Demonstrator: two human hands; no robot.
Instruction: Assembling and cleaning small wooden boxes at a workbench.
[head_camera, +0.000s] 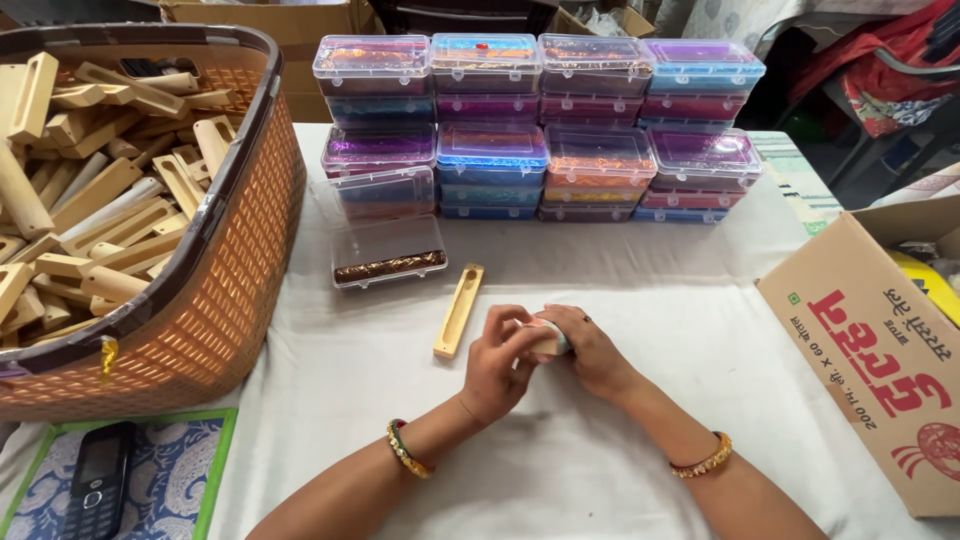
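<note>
While left hand (497, 360) and right hand (590, 350) pinched small pale roll (549, 338) together above worktop (620, 470), grooved wooden holder (458, 310) lay just beside, unfilled. One clear case (388, 252) sat open holding brown stick; stacked filled cases (540, 125) stood behind; basket (215, 300) of holders remained heaped.

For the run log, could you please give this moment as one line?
left hand + right hand: together on small pale object | wooden holder: beside, untouched | basket: left

Both forearms are bare, with no sleeves in view. The left hand (497, 362) has a gold bangle with red and green bands at its wrist (fairly thick), and the right hand (590, 350) has a thinner gold-and-red bangle.
</note>
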